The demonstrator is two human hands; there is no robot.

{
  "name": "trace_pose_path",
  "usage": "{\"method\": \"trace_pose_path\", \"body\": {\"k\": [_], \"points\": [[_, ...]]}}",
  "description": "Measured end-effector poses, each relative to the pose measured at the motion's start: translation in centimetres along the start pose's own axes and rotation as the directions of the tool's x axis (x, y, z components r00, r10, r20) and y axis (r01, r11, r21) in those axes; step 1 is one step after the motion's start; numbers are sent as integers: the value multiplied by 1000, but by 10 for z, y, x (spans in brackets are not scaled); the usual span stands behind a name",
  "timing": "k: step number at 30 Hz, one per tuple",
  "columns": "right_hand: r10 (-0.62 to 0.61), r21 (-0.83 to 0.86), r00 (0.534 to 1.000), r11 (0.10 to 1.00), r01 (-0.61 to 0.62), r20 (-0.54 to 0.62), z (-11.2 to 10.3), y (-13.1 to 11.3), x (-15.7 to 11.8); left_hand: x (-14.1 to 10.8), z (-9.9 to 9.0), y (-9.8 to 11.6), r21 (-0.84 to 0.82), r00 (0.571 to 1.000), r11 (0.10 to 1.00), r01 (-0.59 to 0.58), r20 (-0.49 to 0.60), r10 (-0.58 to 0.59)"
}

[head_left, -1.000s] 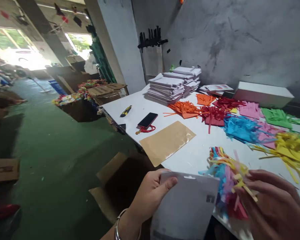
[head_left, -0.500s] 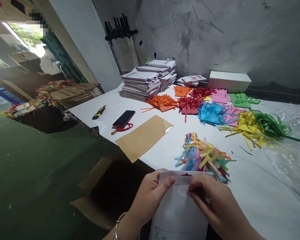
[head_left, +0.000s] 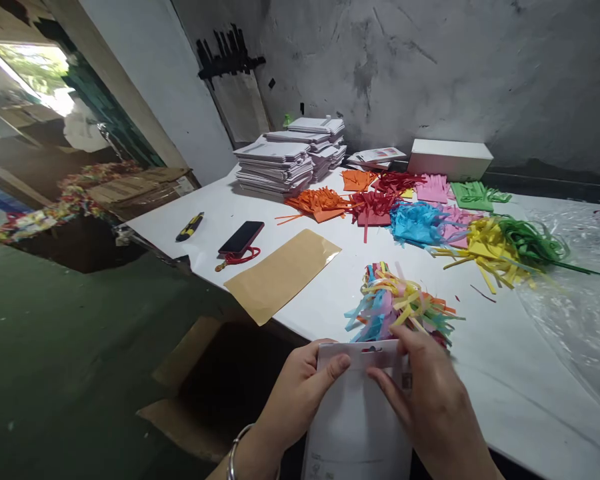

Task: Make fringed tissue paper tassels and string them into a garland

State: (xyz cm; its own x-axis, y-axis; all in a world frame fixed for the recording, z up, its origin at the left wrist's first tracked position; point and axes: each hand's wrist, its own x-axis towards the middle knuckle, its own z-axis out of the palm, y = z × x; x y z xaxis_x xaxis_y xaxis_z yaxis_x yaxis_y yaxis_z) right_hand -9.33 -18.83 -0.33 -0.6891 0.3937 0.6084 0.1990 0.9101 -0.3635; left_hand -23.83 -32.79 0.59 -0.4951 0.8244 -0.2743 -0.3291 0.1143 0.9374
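Observation:
A flat white package (head_left: 357, 427) with a hang hole near its top edge is held low in front of me. My left hand (head_left: 300, 393) grips its upper left corner, thumb on the face, a silver bangle at the wrist. At the upper right, my right hand (head_left: 430, 393) has its thumb on the face and its index finger at the top edge, with the package between them. Just beyond the package lies a bundle of mixed coloured paper strips (head_left: 400, 300), close to my right fingertips.
On the white table (head_left: 305, 303) lie a brown envelope (head_left: 285, 273), a phone (head_left: 243, 238), a yellow-black cutter (head_left: 190, 227), stacked white packets (head_left: 273, 167), coloured strip bundles (head_left: 415, 223), a white box (head_left: 450, 159) and clear plastic (head_left: 575, 293). An open carton (head_left: 190, 360) stands below left.
My right hand has opened its bent fingers somewhat, its index finger moving up to the package's top edge. The left hand keeps its grip. The whole view has shifted slightly.

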Motion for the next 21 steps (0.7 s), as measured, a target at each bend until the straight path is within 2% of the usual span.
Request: {"method": "trace_pose_path", "body": {"k": [2, 7, 10, 13, 15, 19, 21], "points": [[47, -17, 999, 999, -47, -16, 0, 2, 4, -2, 0, 1, -14, 1000, 1000, -1, -7, 1], [135, 238, 984, 958, -160, 119, 8, 6, 8, -4, -1, 1, 20, 999, 999, -45, -2, 45], [236, 417, 926, 840, -347, 295, 8, 7, 8, -4, -2, 0, 11, 999, 999, -40, 29, 39], [250, 521, 871, 720, -459, 423, 5, 9, 7, -4, -1, 0, -11, 999, 1000, -21, 42, 21], [257, 510, 884, 740, -440, 390, 5, 9, 5, -4, 1, 0, -4, 999, 1000, -25, 23, 25], [287, 395, 935, 850, -349, 208, 9, 8, 3, -1, 4, 1, 27, 999, 999, -34, 4, 33], [258, 417, 928, 837, -353, 268, 6, 10, 5, 1, 2, 1, 0, 1000, 1000, -14, 17, 14]]}}
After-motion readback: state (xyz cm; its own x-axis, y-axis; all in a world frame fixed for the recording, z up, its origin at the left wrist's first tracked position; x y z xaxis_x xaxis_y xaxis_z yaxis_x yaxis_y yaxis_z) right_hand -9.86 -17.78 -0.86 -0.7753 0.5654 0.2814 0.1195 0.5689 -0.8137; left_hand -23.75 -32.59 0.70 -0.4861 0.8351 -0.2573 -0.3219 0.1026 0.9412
